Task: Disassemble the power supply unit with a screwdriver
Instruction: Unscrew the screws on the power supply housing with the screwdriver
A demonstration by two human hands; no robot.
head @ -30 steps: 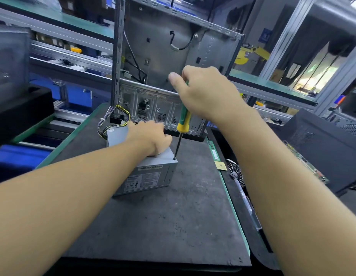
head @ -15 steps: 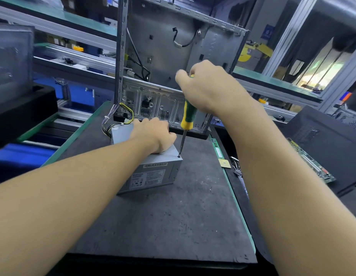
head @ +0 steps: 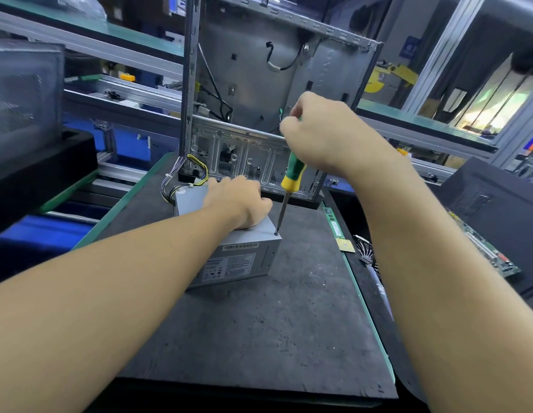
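Observation:
A grey metal power supply unit (head: 238, 260) with a label on its near side lies on the dark mat (head: 259, 338), its cable bundle (head: 181, 183) trailing off its far left end. My left hand (head: 238, 201) rests on top of the unit and holds it down. My right hand (head: 321, 141) grips the green and yellow handle of a screwdriver (head: 290, 177). The shaft stands nearly upright with its tip in a screw (head: 276, 233) at the unit's top near-right corner.
An open, stripped computer case (head: 259, 93) stands upright just behind the unit. A small gold chip (head: 345, 245), a memory stick (head: 333, 222) and a fan part (head: 366, 251) lie along the mat's right edge. A circuit board (head: 485, 248) leans on a black case at the right.
The view has shifted a little. My right hand has turned slightly on the screwdriver handle, with the tip staying on the same corner screw. My left hand stays on the unit.

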